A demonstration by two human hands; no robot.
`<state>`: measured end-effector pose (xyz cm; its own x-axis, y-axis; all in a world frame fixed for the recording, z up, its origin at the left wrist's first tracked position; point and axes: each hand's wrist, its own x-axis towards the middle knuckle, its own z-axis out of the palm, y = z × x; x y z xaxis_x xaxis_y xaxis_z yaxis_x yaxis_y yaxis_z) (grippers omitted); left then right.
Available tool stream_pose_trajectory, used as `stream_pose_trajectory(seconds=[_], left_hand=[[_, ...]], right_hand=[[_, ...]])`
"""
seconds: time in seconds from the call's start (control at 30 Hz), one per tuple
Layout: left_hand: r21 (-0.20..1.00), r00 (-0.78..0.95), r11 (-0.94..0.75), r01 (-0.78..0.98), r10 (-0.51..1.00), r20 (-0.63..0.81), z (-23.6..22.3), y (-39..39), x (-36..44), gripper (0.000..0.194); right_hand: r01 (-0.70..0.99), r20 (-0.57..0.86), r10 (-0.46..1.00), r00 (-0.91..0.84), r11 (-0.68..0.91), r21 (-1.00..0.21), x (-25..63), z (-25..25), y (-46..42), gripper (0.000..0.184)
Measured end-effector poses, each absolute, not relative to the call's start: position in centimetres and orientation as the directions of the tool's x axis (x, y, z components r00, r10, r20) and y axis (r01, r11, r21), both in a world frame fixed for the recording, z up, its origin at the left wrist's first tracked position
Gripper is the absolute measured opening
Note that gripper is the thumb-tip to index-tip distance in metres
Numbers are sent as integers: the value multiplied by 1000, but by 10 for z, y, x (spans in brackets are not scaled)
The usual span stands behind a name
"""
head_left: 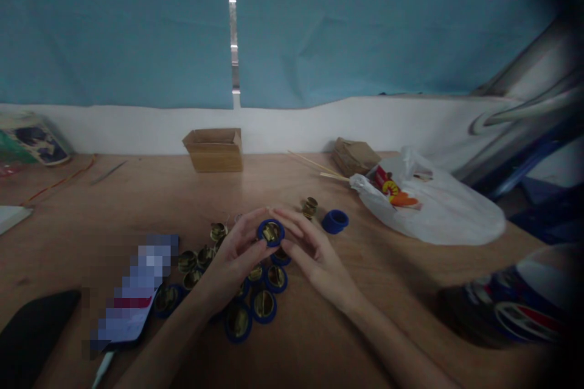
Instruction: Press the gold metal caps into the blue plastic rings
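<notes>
Both my hands meet over a wooden table (374, 279). My left hand (235, 261) pinches a blue ring with a brass insert (271, 233) between thumb and fingers. My right hand (310, 252) touches the same ring from the right, fingers curled round its edge. Under my hands lie several finished blue rings with brass centres (263, 305). Loose brass pieces (201, 255) sit to the left of them. A brass stack (310, 206) and an empty blue ring (335, 221) lie just beyond my right hand.
A small open cardboard box (214, 149) stands at the back. A white plastic bag (433, 206), brown paper packets (356, 157) and thin sticks (319, 169) lie at the right. A blurred-out object (137, 292) and a dark item (36, 334) are at the near left.
</notes>
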<state>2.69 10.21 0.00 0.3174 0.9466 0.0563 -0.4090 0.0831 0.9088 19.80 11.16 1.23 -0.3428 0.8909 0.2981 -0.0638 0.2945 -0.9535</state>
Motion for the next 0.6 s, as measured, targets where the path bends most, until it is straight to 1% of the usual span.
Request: stream_pose_trajectory(seconds=[0.13,0.27,0.43,0.6], left_hand=[[914,320,79,-397,945,58,2,102,26,46],[919,332,69,-388,941,70,4,100,27,45],[926,336,87,-367,941,44,5,98,29,50],[882,384,97,-461,918,100,5,97,29,47]], right_hand=[[-95,315,887,-338,301,-949,197,9,113,39],[-80,314,897,-312,304,-949,196,9,114,36],[-110,304,896,-323,283,-953,194,10,113,35],[-82,301,909,-287,289,-954,194,12,111,32]])
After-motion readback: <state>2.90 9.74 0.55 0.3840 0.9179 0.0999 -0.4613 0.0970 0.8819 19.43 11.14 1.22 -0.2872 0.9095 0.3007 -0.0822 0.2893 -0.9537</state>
